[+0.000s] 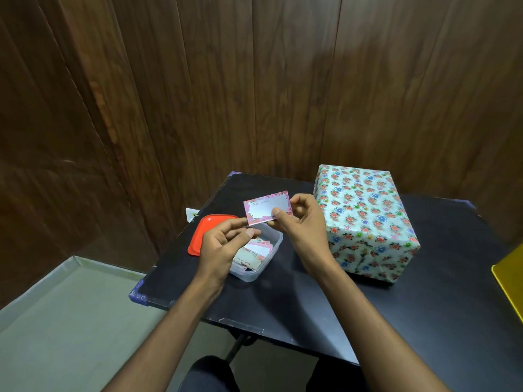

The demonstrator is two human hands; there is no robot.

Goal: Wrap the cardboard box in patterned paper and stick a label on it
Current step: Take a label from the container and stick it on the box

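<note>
We pinch the label (pixel 266 207) in our right hand (pixel 300 222), thumb on its front near the right edge, card held up above the clear tub (pixel 268 260). Our left hand (pixel 223 244) has fingers loosely curled, fingertips just at the label's lower left corner; we cannot tell if they grip it. More cards sit in the tub, red lid (pixel 203 236) just behind it. The wrapped box (pixel 365 219), in floral paper, stands to the right on the black table (pixel 424 321)
</note>
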